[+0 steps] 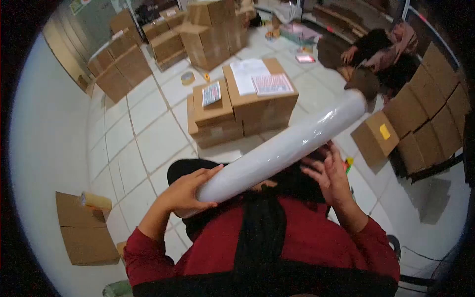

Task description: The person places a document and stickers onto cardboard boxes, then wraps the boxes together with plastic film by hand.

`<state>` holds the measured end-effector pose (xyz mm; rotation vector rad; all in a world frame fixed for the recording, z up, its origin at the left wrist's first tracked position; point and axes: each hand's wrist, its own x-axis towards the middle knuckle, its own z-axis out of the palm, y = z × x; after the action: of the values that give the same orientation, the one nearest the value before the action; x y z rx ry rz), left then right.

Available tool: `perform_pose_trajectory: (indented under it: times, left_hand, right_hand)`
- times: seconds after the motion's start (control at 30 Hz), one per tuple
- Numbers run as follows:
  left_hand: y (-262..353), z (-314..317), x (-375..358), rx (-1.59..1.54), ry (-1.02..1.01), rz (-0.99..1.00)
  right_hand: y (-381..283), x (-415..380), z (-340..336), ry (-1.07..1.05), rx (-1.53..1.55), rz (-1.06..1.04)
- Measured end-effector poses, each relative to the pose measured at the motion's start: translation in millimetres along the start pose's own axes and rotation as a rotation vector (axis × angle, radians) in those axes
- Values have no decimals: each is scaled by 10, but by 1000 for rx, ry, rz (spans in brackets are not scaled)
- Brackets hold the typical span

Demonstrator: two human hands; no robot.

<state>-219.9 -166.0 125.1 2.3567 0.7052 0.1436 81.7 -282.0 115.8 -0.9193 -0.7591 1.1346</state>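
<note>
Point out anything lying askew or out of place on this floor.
Two flattened cardboard pieces lie loose by the wall at lower left, apart from the stacked boxes. A tape roll sits alone on the tiles. Otherwise nothing stands out; the left hand grips the plastic film roll.

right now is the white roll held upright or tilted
Tilted. The roll slants from the left hand at its low end up toward the far right end; the right hand is beside it, open.

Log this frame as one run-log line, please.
left hand: grips near end of plastic wrap roll | right hand: open, beside roll | ahead: taped cardboard boxes on tiled floor
</note>
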Motion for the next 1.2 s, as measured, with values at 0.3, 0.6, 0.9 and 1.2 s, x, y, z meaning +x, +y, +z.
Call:
perform_pose_trajectory:
  times: [0.3, 0.6, 0.9, 1.2]
  left_hand:
    - [-621, 255, 330, -229, -611, -218]
    - [-402, 298, 223, -81, -545, -254]
    - [150, 690, 820, -196, -54, 63]
    - [495, 1353, 1482, 144, 9, 163]
  right_hand:
    - [250, -169, -724, -357, -1008, 594]
    - [383, 703, -1103, -393, -1320, -101]
    - [138, 704, -1225, -395, -912, 331]
    - [19, 262, -1455, -271, -857, 351]
